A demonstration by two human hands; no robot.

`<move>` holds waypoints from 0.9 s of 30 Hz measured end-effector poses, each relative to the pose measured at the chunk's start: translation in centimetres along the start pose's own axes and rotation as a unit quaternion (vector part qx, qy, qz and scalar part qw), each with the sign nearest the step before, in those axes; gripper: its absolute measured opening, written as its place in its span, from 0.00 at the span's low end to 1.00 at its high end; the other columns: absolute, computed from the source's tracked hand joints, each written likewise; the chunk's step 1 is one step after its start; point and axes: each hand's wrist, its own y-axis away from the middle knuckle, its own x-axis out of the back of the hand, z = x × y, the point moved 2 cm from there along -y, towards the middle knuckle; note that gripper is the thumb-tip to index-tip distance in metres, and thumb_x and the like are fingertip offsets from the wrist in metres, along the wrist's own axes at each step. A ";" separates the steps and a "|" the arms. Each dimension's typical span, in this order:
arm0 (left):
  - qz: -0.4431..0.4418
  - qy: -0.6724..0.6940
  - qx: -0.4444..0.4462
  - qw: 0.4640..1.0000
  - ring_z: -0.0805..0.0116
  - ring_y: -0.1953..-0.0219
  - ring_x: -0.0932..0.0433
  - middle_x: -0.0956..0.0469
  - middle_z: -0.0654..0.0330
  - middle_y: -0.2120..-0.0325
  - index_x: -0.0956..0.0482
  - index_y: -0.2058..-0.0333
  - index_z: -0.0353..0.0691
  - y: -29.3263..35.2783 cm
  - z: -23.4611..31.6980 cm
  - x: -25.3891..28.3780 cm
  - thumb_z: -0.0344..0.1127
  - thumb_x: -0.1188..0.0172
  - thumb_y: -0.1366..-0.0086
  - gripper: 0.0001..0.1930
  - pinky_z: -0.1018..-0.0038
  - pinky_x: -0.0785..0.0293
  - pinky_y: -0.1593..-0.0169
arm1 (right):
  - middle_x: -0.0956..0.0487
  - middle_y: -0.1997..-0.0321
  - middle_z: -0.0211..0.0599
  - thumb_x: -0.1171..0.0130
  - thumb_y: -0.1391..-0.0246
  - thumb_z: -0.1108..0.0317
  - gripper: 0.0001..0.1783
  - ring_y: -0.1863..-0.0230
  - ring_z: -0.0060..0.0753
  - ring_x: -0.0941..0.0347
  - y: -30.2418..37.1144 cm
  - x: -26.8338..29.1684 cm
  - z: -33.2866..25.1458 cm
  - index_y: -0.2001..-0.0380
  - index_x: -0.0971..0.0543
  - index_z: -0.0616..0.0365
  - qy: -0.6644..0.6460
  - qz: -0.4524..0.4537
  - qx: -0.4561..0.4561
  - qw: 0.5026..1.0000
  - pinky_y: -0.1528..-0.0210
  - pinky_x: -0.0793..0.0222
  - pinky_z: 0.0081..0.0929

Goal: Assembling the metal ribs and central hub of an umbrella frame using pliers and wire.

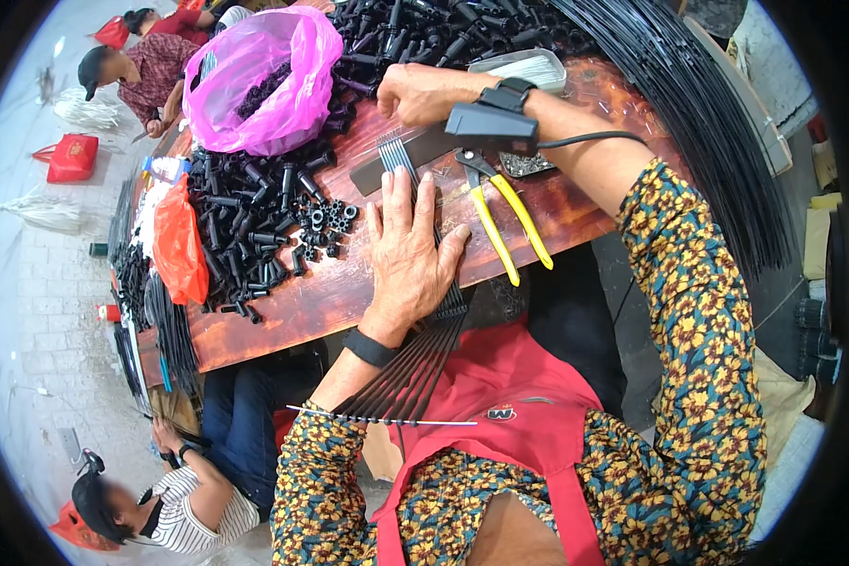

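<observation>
My left hand (407, 247) lies flat on a bundle of thin dark rods, fingers stretched out and slightly apart. The pale tips of the rods (392, 151) stick out past the fingertips and cross a flat dark bar (373, 175). Toward my body the rods fan out (415, 363) below the table edge, with a thin white rod (443, 423) across their ends. My right hand (420, 94) is curled above the table beside the heap of black parts; what its fingers hold, if anything, is hidden. Yellow-handled pliers (500, 212) lie right of my left hand.
Black plastic parts (245, 222) are heaped at left, beside a pink plastic bag (264, 85) and a red-orange bag (179, 241). Long black rods (689, 123) hang over the right edge. A clear tray (528, 71) stands at the back. Other people sit at left.
</observation>
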 end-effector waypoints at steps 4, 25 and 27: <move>0.007 -0.013 -0.008 1.000 0.44 0.32 0.52 0.47 0.40 0.36 0.39 0.37 0.38 -0.1 0.2 0.0 0.50 0.45 0.37 0.34 0.51 0.57 0.33 | 0.19 0.65 0.57 0.46 0.62 0.78 0.19 0.61 0.51 0.20 0.0 -1.6 -0.5 0.62 0.19 0.68 -0.008 0.091 -0.004 0.996 0.55 0.26 0.38; 0.077 0.025 -0.067 0.994 0.48 0.31 0.53 0.50 0.46 0.34 0.34 0.39 0.53 0.0 -2.1 -2.0 0.54 0.42 0.39 0.31 0.49 0.58 0.32 | 0.23 0.69 0.54 0.35 0.55 0.54 0.24 0.66 0.56 0.24 14.0 -7.1 -15.2 0.61 0.24 0.64 0.047 -0.008 0.276 0.960 0.70 0.28 0.45; 0.139 0.382 -0.134 0.904 0.52 0.31 0.51 0.46 0.50 0.35 0.32 0.41 0.44 -0.9 -1.2 -1.1 0.51 0.48 0.34 0.27 0.55 0.55 0.32 | 0.23 0.66 0.58 0.35 0.55 0.56 0.23 0.65 0.58 0.24 13.1 -4.7 -15.8 0.63 0.23 0.65 0.110 0.016 0.201 0.973 0.68 0.28 0.45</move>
